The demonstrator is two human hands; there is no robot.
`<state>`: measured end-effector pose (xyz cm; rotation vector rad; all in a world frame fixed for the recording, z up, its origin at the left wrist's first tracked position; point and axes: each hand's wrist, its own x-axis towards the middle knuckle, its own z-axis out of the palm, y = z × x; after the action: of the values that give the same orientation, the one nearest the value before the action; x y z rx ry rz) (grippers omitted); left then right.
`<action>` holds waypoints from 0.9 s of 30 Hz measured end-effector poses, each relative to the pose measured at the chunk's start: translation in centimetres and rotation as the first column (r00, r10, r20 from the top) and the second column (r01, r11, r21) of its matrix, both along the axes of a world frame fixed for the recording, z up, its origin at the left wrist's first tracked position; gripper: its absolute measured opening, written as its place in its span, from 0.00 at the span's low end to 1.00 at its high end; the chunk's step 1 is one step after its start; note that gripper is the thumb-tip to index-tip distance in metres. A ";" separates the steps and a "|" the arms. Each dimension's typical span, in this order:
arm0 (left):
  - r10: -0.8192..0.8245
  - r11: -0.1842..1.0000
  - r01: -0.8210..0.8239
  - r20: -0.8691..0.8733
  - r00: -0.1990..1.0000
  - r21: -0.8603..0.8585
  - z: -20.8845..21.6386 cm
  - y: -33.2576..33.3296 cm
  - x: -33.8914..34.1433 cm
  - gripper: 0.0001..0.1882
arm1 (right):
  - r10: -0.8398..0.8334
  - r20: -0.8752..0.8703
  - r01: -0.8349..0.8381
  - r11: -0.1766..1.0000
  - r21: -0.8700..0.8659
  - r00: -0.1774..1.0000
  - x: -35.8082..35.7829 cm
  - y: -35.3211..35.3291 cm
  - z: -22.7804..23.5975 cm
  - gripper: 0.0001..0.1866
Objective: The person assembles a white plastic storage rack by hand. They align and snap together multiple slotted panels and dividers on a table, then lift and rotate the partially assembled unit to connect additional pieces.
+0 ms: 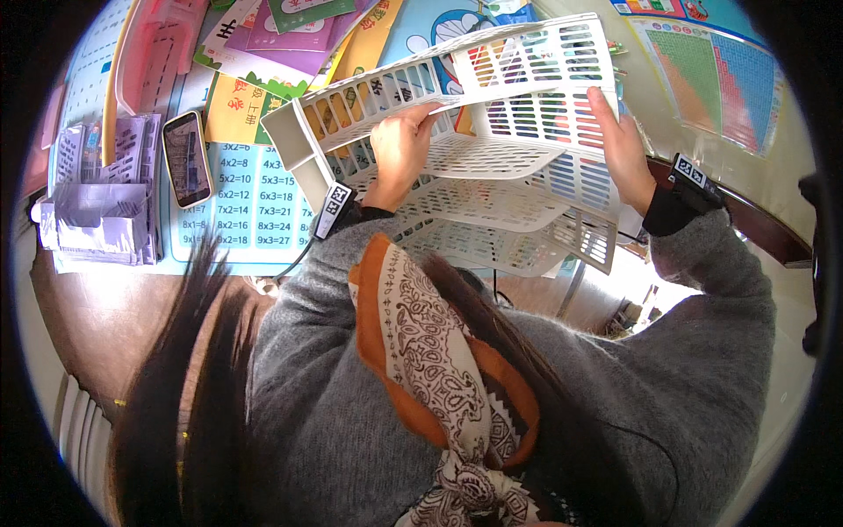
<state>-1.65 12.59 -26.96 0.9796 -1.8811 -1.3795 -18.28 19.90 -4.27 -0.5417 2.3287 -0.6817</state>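
A white plastic file rack (518, 167) with slotted walls and several dividers is held tilted over the table's near edge, its compartments facing me. My left hand (402, 156) reaches into it and pinches the edge of one divider. On the opposite side, my right hand (622, 151) grips the end wall, thumb toward me and the other fingers partly hidden behind. The lower panels of the rack hang past the table edge, in front of my grey sweater.
Left of the rack lie a phone (187, 158) and a stack of purple slotted plastic pieces (101, 193). Behind are a pink plastic basket (145, 53) and overlapping books (303, 35). A blue printed mat (237, 228) covers the table's left; a coloured chart (711, 79) lies far right.
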 end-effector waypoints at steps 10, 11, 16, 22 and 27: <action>-0.110 0.933 -0.037 -0.381 0.918 -0.358 6.6 3.6 1.1 0.27 | 0.107 0.128 -0.107 0.994 -0.013 0.986 -1.0 0.2 -0.3 0.24; -0.119 0.948 -0.002 -0.363 0.924 -0.317 7.4 4.4 0.5 0.24 | 0.109 0.150 -0.111 0.994 0.005 0.983 -0.8 0.1 0.0 0.24; -0.181 0.924 0.086 -0.228 0.957 -0.372 8.0 5.0 -2.6 0.13 | 0.181 0.300 -0.142 0.979 -0.147 0.937 -0.2 0.6 1.7 0.28; -0.184 0.926 0.042 -0.352 0.918 -0.375 6.9 5.1 -3.3 0.13 | 0.102 0.261 -0.099 0.995 -0.024 0.960 -1.0 2.1 0.0 0.28; -0.177 0.927 0.021 -0.386 0.906 -0.376 6.7 5.1 -3.3 0.13 | 0.175 -0.011 -0.175 0.975 -0.136 0.984 -0.6 0.3 3.0 0.27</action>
<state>-4.99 17.73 -20.24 0.3712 -1.7839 -1.1246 -18.84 20.16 -1.26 -0.7985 2.2118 -0.7602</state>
